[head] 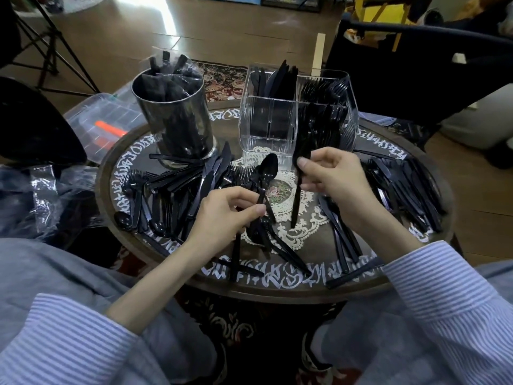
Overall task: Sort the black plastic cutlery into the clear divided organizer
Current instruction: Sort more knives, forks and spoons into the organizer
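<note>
Left hand (222, 209) pinches a spoon (267, 173) by its handle, bowl raised — likely ready for sorting. Right hand (333, 176) grips another black piece (297, 201) upright, just before the clear organizer (266, 129), whose near-left compartment looks empty — probably the spoons' slot.

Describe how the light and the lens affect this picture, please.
Head view: bright glare on the floor behind; wide-angle lens bends the table rim; the clear organizer catches reflections; black cutlery merges into dark piles; both hands look sharp.
</note>
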